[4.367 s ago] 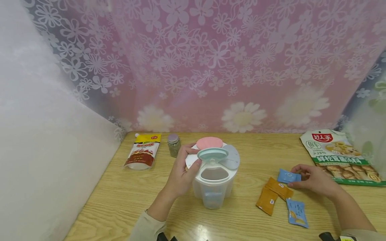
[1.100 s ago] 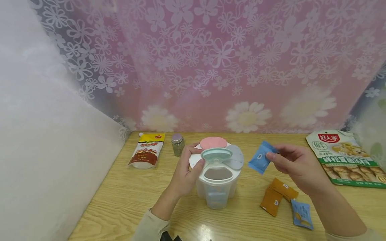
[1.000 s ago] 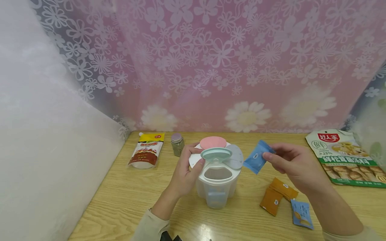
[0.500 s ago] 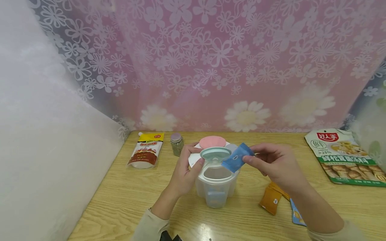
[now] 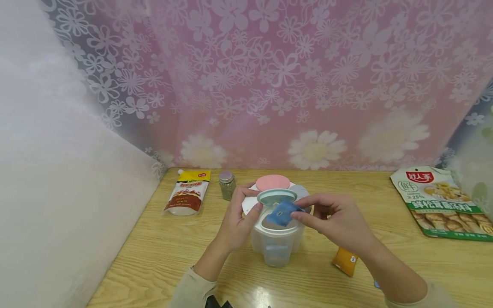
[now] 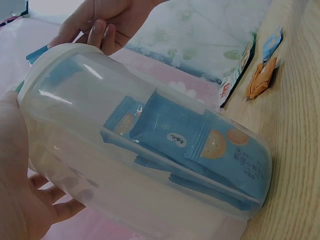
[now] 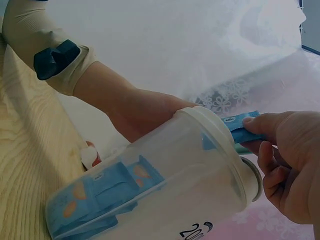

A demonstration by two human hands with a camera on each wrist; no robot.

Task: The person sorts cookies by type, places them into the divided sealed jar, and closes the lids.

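Observation:
A clear storage container (image 5: 257,241) with a white multi-flap lid stands on the table, its pale green flap (image 5: 272,196) raised. My left hand (image 5: 236,222) grips the container's left side near the lid. Between thumb and fingers, my right hand (image 5: 340,218) pinches a blue biscuit packet (image 5: 280,213) at the uncovered opening. Through the wall in the right wrist view, one end of that packet (image 7: 240,127) shows inside the mouth. Several blue biscuit packets (image 6: 170,130) lie in the lower part of the compartment, seen in the left wrist view.
Orange packets (image 6: 261,80) and a blue packet (image 6: 272,42) lie on the table to the right, partly hidden by my right forearm in the head view. A large mushroom bag (image 5: 439,203) lies far right. A spouted pouch (image 5: 186,194) and a small jar (image 5: 227,186) stand back left.
My right hand has picked up the blue packet from the table and carried it left to the opening, where it now dips in. My left hand stays on the container.

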